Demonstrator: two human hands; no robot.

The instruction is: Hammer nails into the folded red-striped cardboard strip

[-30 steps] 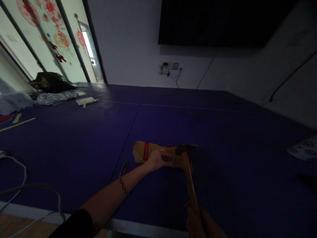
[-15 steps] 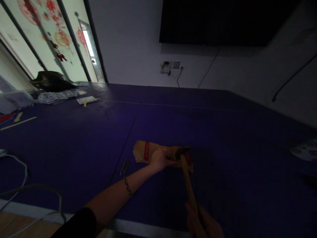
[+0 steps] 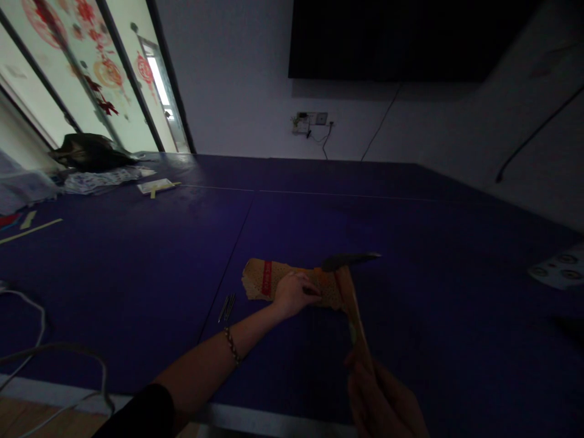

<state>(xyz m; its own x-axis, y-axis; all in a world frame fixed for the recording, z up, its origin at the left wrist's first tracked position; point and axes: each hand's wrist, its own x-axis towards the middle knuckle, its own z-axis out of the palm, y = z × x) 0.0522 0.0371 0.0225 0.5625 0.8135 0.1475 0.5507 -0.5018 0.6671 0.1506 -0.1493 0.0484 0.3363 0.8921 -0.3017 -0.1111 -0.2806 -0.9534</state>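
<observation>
A hammer point(image 3: 354, 307) with a wooden handle and a dark metal head is in my right hand point(image 3: 383, 395), whose fingers wrap round the lower handle. The head is raised over the right end of a tan, dotted piece point(image 3: 255, 280) with a red printed band, lying flat on the purple surface. My left hand point(image 3: 294, 293) rests on the middle of that piece, its thumb and fingers pinched together near the hammer. What the pinch holds, if anything, is too small and dark to tell. Several thin metal nails point(image 3: 227, 307) lie left of the piece.
The purple tabletop point(image 3: 159, 261) has seams. White cables point(image 3: 41, 304) loop at the left edge. A black bag point(image 3: 91, 152) and a small white tray point(image 3: 157, 186) lie at the far left. A pale object with round marks point(image 3: 559, 267) sits at the right. A screen point(image 3: 401, 39) hangs behind.
The hammer head has lifted and swung right, away from my left fingers. My left hand keeps its place on the tan piece. The whole view has shifted slightly.
</observation>
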